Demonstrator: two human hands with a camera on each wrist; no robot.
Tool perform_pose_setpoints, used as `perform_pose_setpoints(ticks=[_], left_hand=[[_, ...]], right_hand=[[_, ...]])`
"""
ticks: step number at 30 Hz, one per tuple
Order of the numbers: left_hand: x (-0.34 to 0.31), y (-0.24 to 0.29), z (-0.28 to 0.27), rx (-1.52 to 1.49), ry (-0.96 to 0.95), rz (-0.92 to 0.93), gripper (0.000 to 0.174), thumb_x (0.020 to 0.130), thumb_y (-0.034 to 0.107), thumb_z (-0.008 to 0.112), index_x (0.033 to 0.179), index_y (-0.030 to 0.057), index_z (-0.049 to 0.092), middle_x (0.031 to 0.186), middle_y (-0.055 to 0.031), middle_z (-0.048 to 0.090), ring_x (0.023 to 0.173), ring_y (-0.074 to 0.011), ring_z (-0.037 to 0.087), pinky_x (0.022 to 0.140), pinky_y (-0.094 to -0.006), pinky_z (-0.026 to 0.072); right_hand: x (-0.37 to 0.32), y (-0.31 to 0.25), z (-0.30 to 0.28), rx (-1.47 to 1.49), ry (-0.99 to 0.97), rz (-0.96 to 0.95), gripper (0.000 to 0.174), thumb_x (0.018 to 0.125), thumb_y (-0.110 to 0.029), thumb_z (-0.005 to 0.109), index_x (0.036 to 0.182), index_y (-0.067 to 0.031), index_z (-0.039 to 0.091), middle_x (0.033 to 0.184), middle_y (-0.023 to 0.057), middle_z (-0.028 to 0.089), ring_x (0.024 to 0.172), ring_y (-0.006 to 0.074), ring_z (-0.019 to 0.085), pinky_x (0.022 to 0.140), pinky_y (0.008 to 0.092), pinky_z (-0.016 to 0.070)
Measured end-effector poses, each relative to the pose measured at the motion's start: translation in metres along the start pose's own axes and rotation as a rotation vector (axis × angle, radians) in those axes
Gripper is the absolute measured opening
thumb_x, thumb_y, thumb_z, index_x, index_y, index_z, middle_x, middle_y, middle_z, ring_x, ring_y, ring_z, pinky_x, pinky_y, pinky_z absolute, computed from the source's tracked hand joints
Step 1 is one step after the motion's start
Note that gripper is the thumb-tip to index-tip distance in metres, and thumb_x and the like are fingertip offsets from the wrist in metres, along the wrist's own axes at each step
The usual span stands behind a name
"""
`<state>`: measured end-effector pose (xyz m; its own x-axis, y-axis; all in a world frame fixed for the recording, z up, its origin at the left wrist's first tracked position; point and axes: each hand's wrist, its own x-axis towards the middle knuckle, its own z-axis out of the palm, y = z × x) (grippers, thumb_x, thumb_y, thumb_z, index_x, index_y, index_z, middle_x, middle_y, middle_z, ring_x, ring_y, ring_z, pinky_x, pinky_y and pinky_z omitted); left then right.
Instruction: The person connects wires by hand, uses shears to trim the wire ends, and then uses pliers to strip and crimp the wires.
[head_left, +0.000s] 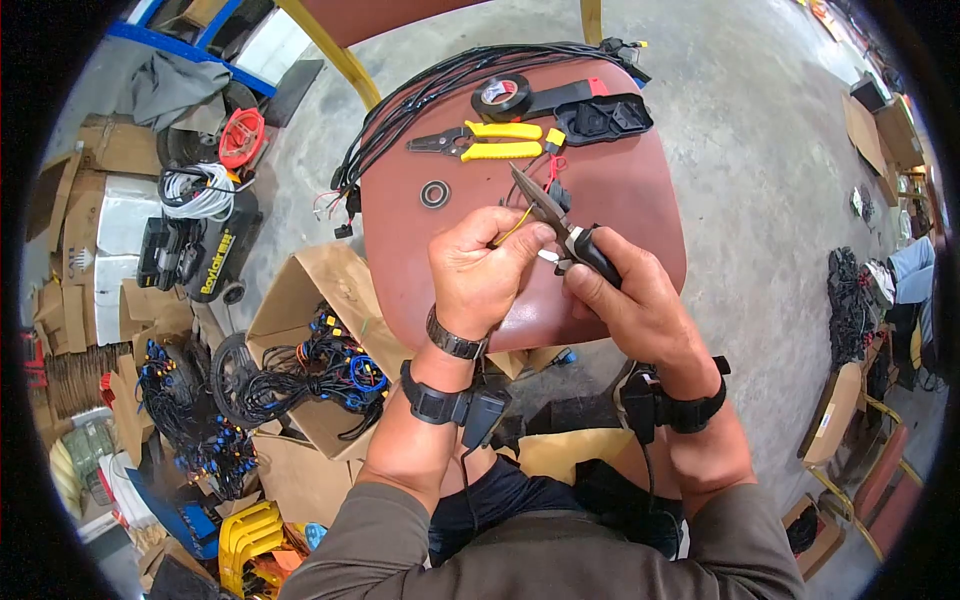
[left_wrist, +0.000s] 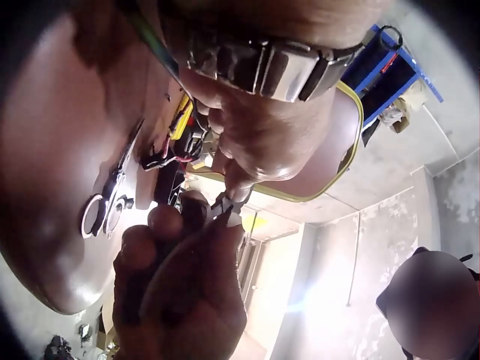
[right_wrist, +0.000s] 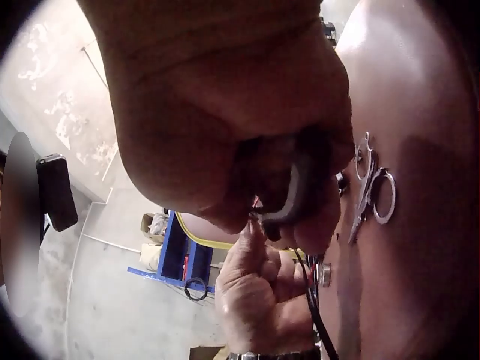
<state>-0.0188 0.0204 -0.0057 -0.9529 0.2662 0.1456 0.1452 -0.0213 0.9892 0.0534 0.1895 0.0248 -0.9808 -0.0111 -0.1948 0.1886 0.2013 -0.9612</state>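
Note:
In the head view my left hand (head_left: 472, 268) pinches a thin yellow wire (head_left: 514, 227) between thumb and fingertips, above the chair seat. My right hand (head_left: 645, 305) grips black-handled pliers (head_left: 597, 258), their curved handle partly covered by the palm in the right wrist view. The two hands nearly meet, with a small white piece (head_left: 548, 256) between the left fingertips and the tool. Silver scissors (right_wrist: 365, 195) with round finger loops lie on the seat below the hands. Grey pointed blades (head_left: 541, 201) extend beyond the right hand in the head view.
The red chair seat (head_left: 400, 270) bears yellow-handled wire strippers (head_left: 505, 150), black tape (head_left: 517, 103), a bearing (head_left: 426, 194), a black case (head_left: 610, 118) and a cable bundle (head_left: 400, 105). Left of it, a cardboard box (head_left: 290, 290) holds wire harnesses (head_left: 330, 370).

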Motion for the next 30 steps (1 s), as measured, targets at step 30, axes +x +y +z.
perform_pose_setpoints(ticks=[30], left_hand=[[0.014, -0.017, -0.016, -0.230, 0.252, -0.135, 0.012, 0.092, 0.006, 0.067, 0.102, -0.0007, 0.068, 0.068, 0.0012, 0.061, 0.051, -0.0038, 0.049, 0.044, -0.0183, 0.0354]], right_hand=[[0.007, 0.011, -0.019, -0.215, 0.217, -0.141, 0.033, 0.084, -0.008, 0.070, 0.114, 0.0004, 0.060, 0.094, 0.0184, 0.067, 0.086, 0.0350, 0.067, 0.076, 0.0400, 0.0520]])
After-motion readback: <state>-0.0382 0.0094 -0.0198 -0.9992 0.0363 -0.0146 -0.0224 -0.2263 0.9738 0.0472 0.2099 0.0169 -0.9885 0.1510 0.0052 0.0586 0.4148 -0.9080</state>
